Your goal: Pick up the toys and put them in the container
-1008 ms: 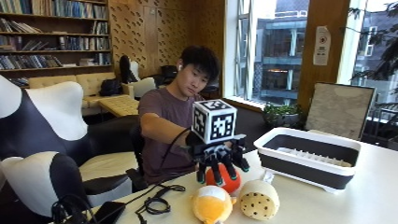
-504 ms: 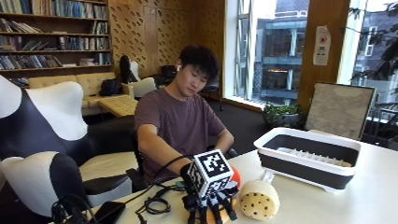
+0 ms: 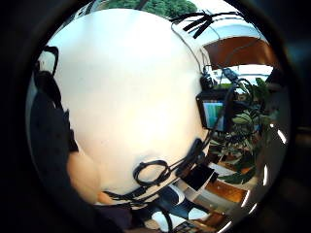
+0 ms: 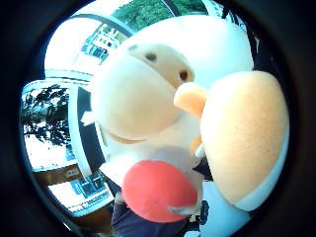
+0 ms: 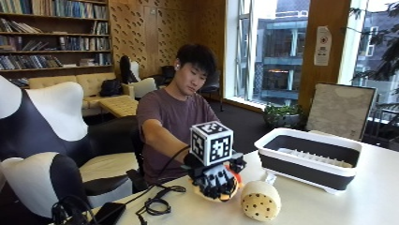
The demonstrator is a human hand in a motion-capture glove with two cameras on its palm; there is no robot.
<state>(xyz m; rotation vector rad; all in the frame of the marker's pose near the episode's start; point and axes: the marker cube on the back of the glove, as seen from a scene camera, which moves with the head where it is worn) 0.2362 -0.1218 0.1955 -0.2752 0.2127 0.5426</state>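
Observation:
My gloved right hand (image 5: 215, 180) is down on a yellow-orange plush toy (image 5: 219, 198) near the table's front edge, fingers spread and curled over its top. Beside it lies a cream plush toy with dark dots (image 5: 261, 201). The thumb side palm view shows the cream toy's face (image 4: 143, 94), the yellow-orange toy (image 4: 244, 138) and a red toy (image 4: 158, 190) close together. In the outside view the hand mostly hides the red toy. The container (image 5: 308, 161), a white-rimmed dark tub, stands on the table further along, past the cream toy.
Black cables (image 5: 156, 204) and a dark device lie on the white table (image 5: 349, 206) on the person's side of the toys. The little finger side palm view shows bare tabletop (image 3: 131, 97) and a cable loop (image 3: 153, 172). Black-and-white chairs (image 5: 37, 140) stand beside the table.
The hand came down from above the toys onto the yellow-orange toy and its fingers have closed over it. The toys and container stayed in place.

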